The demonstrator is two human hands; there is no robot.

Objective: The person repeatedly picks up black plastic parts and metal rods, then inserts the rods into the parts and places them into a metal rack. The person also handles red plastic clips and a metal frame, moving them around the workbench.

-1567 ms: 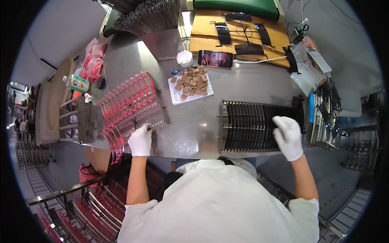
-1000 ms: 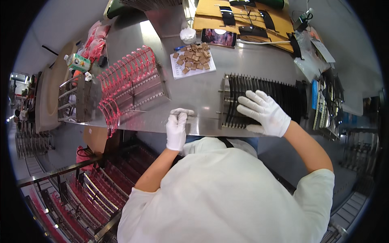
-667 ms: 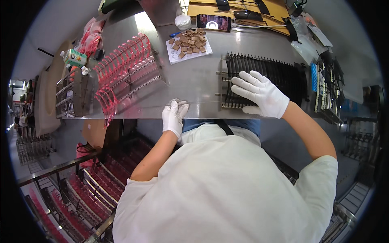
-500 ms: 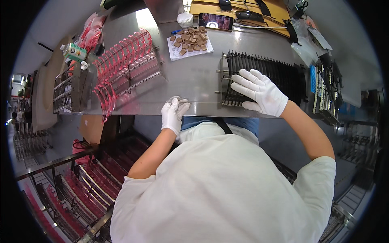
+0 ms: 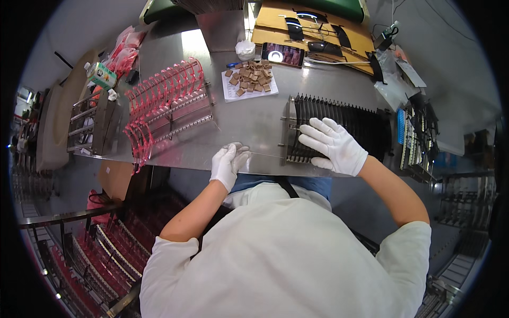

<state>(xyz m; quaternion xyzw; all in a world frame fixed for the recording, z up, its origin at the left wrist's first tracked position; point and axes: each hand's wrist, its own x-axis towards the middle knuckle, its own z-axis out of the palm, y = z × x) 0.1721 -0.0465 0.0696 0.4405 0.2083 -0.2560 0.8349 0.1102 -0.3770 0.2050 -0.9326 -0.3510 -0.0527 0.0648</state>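
Two racks on the bench (image 5: 254,122): my right hand (image 5: 335,145) lies flat, released, on the black rack (image 5: 366,124); my left hand (image 5: 228,163) pinches a thin rod (image 5: 265,155) beside the red rack (image 5: 167,106).

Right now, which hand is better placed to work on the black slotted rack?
The right hand. It already lies flat on the near left part of the black slotted rack. The left hand is at the table edge, apart from the rack, pinching what looks like a thin wire.

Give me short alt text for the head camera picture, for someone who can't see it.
Seen from above, a person in white gloves rests the right hand flat on a black slotted rack on a steel table, the left hand pinching a thin rod at the table's edge. A red rack stands to the left.
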